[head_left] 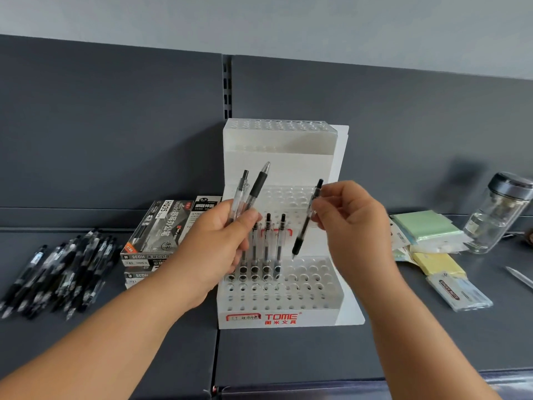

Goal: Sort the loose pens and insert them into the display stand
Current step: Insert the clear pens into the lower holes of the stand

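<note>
Pens (pixel 63 272) lie loose in a heap on the dark shelf (pixel 288 350), left of the white display stand (pixel 281 298). Four more already stand upright in holes of the stand's lowest tier. The left hand (pixel 222 241) has its grip closed around two pens (pixel 248 194), held tilted above the stand. The right hand (pixel 349 217) pinches a single pen (pixel 307 219) between fingertips, tip down, just over an unfilled hole beside the standing four. Pen boxes (pixel 155 229) sit behind the heap.
</note>
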A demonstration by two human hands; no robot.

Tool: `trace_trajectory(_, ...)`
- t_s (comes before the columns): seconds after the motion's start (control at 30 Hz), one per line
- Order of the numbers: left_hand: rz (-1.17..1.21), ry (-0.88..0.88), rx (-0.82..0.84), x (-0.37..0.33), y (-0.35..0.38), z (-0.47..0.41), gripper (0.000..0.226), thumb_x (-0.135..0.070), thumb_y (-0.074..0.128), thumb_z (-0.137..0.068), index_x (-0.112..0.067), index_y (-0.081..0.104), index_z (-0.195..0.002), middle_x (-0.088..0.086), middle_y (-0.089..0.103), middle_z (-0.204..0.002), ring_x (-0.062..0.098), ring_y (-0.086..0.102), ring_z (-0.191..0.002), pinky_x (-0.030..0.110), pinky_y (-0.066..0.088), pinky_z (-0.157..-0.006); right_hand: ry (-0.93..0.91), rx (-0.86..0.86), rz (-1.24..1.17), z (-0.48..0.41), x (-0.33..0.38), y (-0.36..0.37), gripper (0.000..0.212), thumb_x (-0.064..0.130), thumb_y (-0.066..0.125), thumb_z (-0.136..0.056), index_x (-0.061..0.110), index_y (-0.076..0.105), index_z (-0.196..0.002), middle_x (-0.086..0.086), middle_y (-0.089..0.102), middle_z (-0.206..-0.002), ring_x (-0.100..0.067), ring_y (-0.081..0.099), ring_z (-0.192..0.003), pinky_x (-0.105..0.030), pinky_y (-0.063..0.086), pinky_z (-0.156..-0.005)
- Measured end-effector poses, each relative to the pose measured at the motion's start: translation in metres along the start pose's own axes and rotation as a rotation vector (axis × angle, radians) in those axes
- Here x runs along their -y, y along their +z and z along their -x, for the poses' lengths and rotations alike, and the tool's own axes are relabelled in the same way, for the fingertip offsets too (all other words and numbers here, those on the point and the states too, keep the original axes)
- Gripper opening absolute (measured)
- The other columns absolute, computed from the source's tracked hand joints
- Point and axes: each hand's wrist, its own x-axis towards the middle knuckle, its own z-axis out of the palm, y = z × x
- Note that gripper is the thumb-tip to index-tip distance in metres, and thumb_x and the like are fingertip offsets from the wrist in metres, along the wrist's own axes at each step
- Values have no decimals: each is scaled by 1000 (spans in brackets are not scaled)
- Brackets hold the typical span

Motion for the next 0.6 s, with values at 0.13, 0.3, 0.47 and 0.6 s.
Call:
trace_trajectory(0.13,-7,-47,13,0,-1,2,17,-23,51,-96,-7,54,-91,-1,46,-60,11,31,-46,19,25,-39,60,73,143,7,-24,15,19,14,62,-90,32,60,-83,10,68,-76,-10,64,-75,-28,52,-71)
trace_trajectory(0.3,-5,-79,42,-1,-1,5,12,-14,48,-95,-6,48,-87,1,52,-64,12,42,-49,21,31,-41,94,110,293,13,-41,20,11,24,63,-89,22,61,-78,2,64,-66,-7,47,-52,-24,40,-55)
trace_trajectory(0.47,9,-49,94,-3,1,10,10,-16,49,-97,-11,58,-98,-1,55,-68,9,49,-53,20,34,-44,50,58,300,11,-23,11,11,29,63,-89,23,62,-81,8,61,-67,-5,52,-58,-20,41,-56)
trace_trajectory(0.6,-70,-8,130,-4,10,11,7,-16,55,-94,-21,60,-92,-8,56,-66,5,46,-55,21,37,-52,168,105,-224,10,3,7,8,24,60,-91,21,64,-86,8,68,-75,-4,61,-67,-18,48,-62)
